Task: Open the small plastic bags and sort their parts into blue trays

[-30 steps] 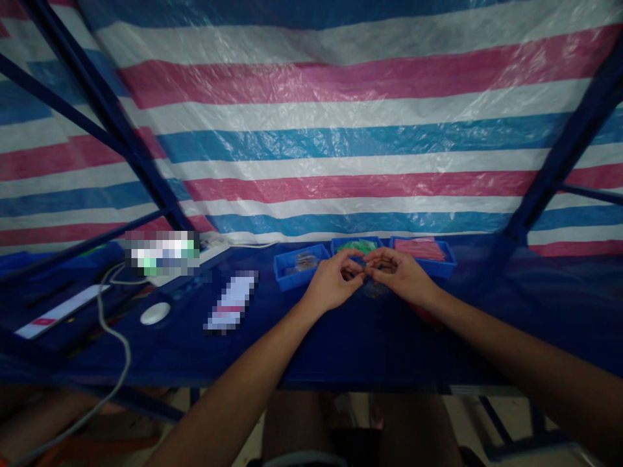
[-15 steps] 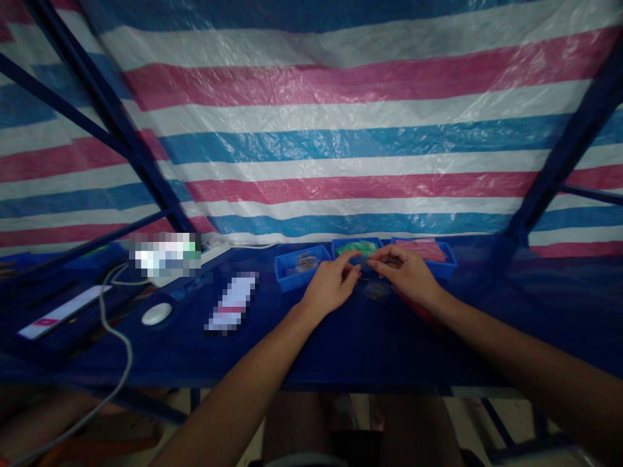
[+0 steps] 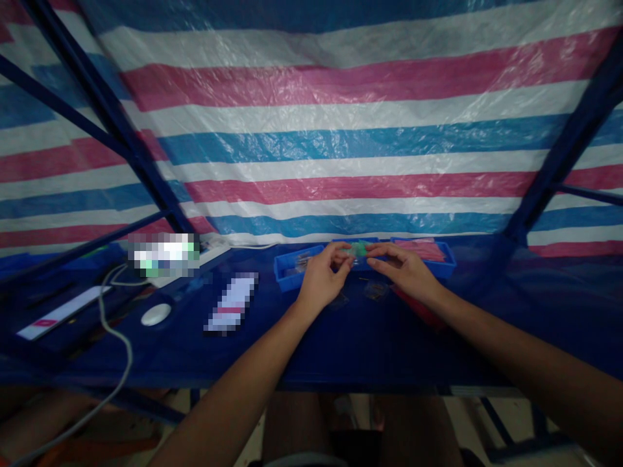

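My left hand [image 3: 322, 280] reaches toward the middle blue tray [image 3: 357, 243], its fingertips pinched at the small green pieces [image 3: 359, 248] lying there; what they hold is too small to make out. My right hand [image 3: 405, 274] hovers just right of it, fingers curled together, over a small dark item [image 3: 374, 291] lying on the blue table [image 3: 341, 344]. To the left stands a blue tray [image 3: 293, 267] with small greyish parts. The tray at right [image 3: 428, 254] holds pink pieces.
A white mouse [image 3: 156, 314], a grey cable [image 3: 114, 337], a flat white device [image 3: 61, 312] and a blurred card [image 3: 232, 302] lie on the left of the table. A striped tarp [image 3: 341, 130] hangs behind, framed by dark blue bars [image 3: 111, 117]. My knees show below the table edge.
My hands were pinched together in front of the trays. They have parted, and the left has moved forward to the green tray while the right stays near the dark item.
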`<control>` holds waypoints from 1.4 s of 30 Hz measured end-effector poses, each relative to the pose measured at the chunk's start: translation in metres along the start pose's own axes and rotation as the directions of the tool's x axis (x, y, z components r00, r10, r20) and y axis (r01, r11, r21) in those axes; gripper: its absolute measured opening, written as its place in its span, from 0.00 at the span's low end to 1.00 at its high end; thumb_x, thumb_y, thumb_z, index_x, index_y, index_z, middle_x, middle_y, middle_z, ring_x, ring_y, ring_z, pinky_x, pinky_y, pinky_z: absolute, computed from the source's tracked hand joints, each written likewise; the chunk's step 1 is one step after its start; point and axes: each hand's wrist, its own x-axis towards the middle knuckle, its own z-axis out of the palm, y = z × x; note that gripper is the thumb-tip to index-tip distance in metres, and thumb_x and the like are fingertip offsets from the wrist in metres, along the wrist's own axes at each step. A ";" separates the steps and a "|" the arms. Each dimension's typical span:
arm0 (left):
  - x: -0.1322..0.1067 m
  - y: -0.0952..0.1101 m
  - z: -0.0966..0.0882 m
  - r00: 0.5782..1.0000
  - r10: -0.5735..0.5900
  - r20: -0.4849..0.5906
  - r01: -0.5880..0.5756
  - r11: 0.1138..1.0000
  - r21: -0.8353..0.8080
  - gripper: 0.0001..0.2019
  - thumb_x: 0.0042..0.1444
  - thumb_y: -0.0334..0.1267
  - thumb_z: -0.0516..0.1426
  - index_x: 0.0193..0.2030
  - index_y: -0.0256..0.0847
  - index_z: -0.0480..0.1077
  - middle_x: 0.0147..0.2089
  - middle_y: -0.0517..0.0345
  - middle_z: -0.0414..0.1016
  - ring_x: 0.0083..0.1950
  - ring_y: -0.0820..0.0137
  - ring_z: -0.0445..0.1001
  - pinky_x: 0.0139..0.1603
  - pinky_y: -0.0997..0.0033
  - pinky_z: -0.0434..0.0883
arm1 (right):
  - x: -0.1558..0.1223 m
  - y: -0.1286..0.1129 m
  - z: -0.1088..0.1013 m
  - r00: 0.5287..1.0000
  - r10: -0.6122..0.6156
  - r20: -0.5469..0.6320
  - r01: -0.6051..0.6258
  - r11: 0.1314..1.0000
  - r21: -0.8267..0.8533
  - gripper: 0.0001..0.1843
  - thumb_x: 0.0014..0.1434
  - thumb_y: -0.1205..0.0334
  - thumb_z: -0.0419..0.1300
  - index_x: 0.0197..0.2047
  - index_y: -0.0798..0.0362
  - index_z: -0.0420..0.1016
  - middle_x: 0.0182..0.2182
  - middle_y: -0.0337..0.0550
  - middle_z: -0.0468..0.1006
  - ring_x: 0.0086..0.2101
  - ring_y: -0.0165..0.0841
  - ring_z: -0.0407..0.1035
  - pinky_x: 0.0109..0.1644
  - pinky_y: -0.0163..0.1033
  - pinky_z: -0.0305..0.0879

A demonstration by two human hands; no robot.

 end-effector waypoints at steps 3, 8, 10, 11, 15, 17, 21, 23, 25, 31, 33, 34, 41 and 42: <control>0.001 0.001 -0.014 0.997 0.079 -0.001 -0.078 0.981 0.179 0.24 0.67 0.35 0.59 0.70 0.44 0.65 0.45 0.55 0.84 0.44 0.65 0.83 0.50 0.63 0.79 | 0.001 0.000 -0.001 1.000 -0.014 0.007 0.014 0.997 -0.071 0.13 0.64 0.47 0.67 0.43 0.47 0.83 0.50 0.46 0.81 0.52 0.43 0.76 0.59 0.50 0.72; 0.006 -0.008 -0.043 0.987 0.140 -0.081 -0.088 0.887 0.452 0.16 0.67 0.35 0.57 0.60 0.43 0.74 0.50 0.53 0.84 0.49 0.62 0.82 0.57 0.60 0.77 | -0.001 0.000 -0.003 0.983 -0.149 0.109 0.177 0.928 -0.327 0.08 0.68 0.54 0.63 0.41 0.47 0.81 0.44 0.45 0.82 0.45 0.40 0.77 0.50 0.46 0.73; 0.008 -0.014 -0.054 0.984 0.129 -0.124 -0.050 0.864 0.500 0.15 0.66 0.34 0.58 0.58 0.42 0.76 0.49 0.52 0.84 0.49 0.62 0.82 0.55 0.61 0.77 | -0.002 -0.001 -0.003 0.965 -0.187 0.186 0.249 0.879 -0.407 0.06 0.68 0.57 0.63 0.42 0.47 0.81 0.42 0.45 0.82 0.43 0.40 0.76 0.50 0.46 0.72; 0.009 -0.016 -0.059 0.984 0.128 -0.126 -0.045 0.854 0.518 0.13 0.65 0.34 0.57 0.54 0.41 0.77 0.50 0.52 0.84 0.49 0.61 0.82 0.55 0.61 0.76 | -0.003 0.000 -0.004 0.956 -0.193 0.219 0.273 0.856 -0.438 0.06 0.68 0.58 0.63 0.42 0.47 0.81 0.41 0.45 0.82 0.43 0.40 0.76 0.50 0.46 0.72; 0.014 -0.020 -0.075 0.981 0.070 -0.179 0.038 0.843 0.537 0.11 0.65 0.34 0.57 0.49 0.41 0.79 0.47 0.53 0.85 0.46 0.62 0.82 0.53 0.62 0.76 | -0.004 0.000 -0.005 0.944 -0.172 0.281 0.299 0.804 -0.514 0.06 0.67 0.59 0.64 0.45 0.48 0.81 0.41 0.45 0.82 0.42 0.40 0.76 0.50 0.47 0.71; 0.016 -0.021 -0.083 0.971 0.027 -0.235 0.102 0.849 0.518 0.11 0.64 0.35 0.57 0.49 0.41 0.79 0.46 0.54 0.85 0.44 0.62 0.82 0.52 0.63 0.75 | -0.004 0.000 -0.006 0.946 -0.158 0.284 0.290 0.805 -0.518 0.06 0.68 0.60 0.63 0.45 0.49 0.81 0.41 0.45 0.83 0.43 0.40 0.76 0.50 0.46 0.71; 0.019 -0.030 -0.095 0.943 -0.046 -0.331 0.192 0.885 0.424 0.12 0.64 0.39 0.59 0.51 0.43 0.79 0.44 0.54 0.85 0.42 0.63 0.82 0.48 0.64 0.75 | -0.005 0.002 -0.004 0.940 -0.149 0.307 0.298 0.797 -0.525 0.10 0.70 0.63 0.58 0.48 0.50 0.82 0.44 0.47 0.84 0.46 0.41 0.78 0.54 0.48 0.72; 0.020 -0.038 -0.099 0.928 -0.107 -0.358 0.225 0.924 0.308 0.13 0.63 0.42 0.61 0.52 0.42 0.79 0.43 0.53 0.85 0.42 0.63 0.82 0.46 0.65 0.75 | -0.006 0.007 -0.001 0.929 -0.142 0.341 0.316 0.783 -0.536 0.14 0.71 0.64 0.55 0.53 0.51 0.81 0.49 0.50 0.85 0.50 0.43 0.78 0.58 0.50 0.72; 0.021 -0.044 -0.100 0.917 -0.179 -0.357 0.241 0.961 0.137 0.15 0.62 0.43 0.62 0.53 0.41 0.78 0.43 0.52 0.84 0.42 0.63 0.82 0.45 0.65 0.76 | -0.007 0.013 0.001 0.917 -0.131 0.377 0.337 0.761 -0.554 0.16 0.71 0.66 0.54 0.56 0.51 0.81 0.53 0.50 0.84 0.54 0.44 0.78 0.61 0.51 0.72; 0.024 -0.044 -0.089 0.889 -0.346 -0.300 0.246 0.913 -0.325 0.25 0.54 0.49 0.70 0.55 0.39 0.76 0.44 0.51 0.83 0.41 0.62 0.83 0.40 0.64 0.81 | -0.001 0.018 0.003 0.859 -0.111 0.500 0.435 0.673 -0.598 0.11 0.68 0.68 0.61 0.48 0.50 0.84 0.48 0.47 0.86 0.50 0.42 0.79 0.57 0.47 0.72; 0.024 -0.040 -0.084 0.893 -0.355 -0.276 0.237 0.893 -0.382 0.26 0.54 0.48 0.70 0.56 0.39 0.76 0.45 0.51 0.83 0.43 0.61 0.83 0.38 0.65 0.82 | 0.001 0.013 0.005 0.856 -0.083 0.510 0.446 0.617 -0.649 0.10 0.67 0.69 0.61 0.45 0.51 0.85 0.43 0.47 0.87 0.46 0.42 0.80 0.53 0.46 0.73; 0.024 -0.038 -0.082 0.899 -0.352 -0.260 0.233 0.888 -0.396 0.26 0.54 0.48 0.70 0.56 0.39 0.76 0.45 0.51 0.83 0.44 0.61 0.83 0.38 0.66 0.82 | 0.001 0.010 0.005 0.860 -0.071 0.505 0.445 0.588 -0.675 0.10 0.66 0.70 0.61 0.44 0.51 0.84 0.41 0.48 0.87 0.44 0.43 0.80 0.51 0.45 0.72; 0.021 -0.033 -0.069 0.951 -0.288 -0.115 0.205 0.861 -0.465 0.29 0.52 0.41 0.72 0.60 0.39 0.74 0.51 0.49 0.83 0.48 0.63 0.83 0.50 0.62 0.82 | 0.001 0.004 0.002 0.945 -0.184 0.269 0.310 0.764 -0.566 0.11 0.60 0.71 0.63 0.45 0.51 0.79 0.40 0.43 0.84 0.38 0.37 0.78 0.44 0.40 0.72; 0.021 -0.032 -0.067 0.955 -0.283 -0.093 0.207 0.855 -0.476 0.30 0.52 0.41 0.72 0.61 0.39 0.73 0.51 0.50 0.83 0.49 0.63 0.84 0.51 0.61 0.82 | 0.002 0.004 0.000 0.962 -0.184 0.199 0.264 0.809 -0.526 0.10 0.60 0.70 0.63 0.45 0.50 0.79 0.39 0.43 0.84 0.36 0.36 0.77 0.42 0.40 0.72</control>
